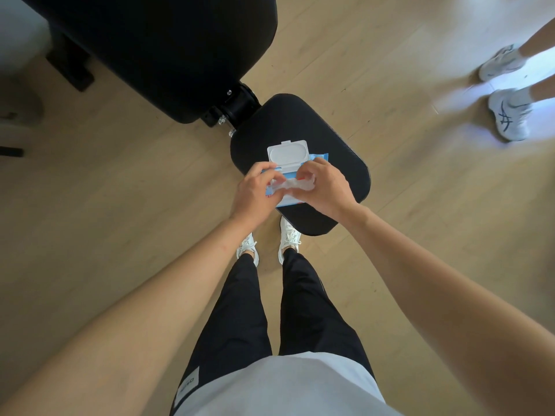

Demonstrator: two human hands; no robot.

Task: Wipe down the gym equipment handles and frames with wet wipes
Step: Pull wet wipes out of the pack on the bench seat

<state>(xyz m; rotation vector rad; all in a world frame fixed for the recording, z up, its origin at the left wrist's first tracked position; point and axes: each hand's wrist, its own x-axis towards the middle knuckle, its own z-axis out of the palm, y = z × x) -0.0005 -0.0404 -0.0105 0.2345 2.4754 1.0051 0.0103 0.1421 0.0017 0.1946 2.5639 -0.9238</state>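
Observation:
A blue pack of wet wipes [318, 157] lies on the black padded seat [336, 139] of a gym bench, its white flip lid [288, 153] standing open. Both my hands are over the pack. My left hand [255, 192] and my right hand [322, 187] each pinch an end of a white wet wipe [295, 185] stretched between them above the pack's opening. My hands hide most of the pack.
The bench's large black backrest [168, 49] lies at the upper left, joined to the seat by a black hinge bracket [237, 105]. Another person's legs in white sneakers [507, 114] stand at the upper right. My own feet [288, 238] are by the seat's near edge on the wooden floor.

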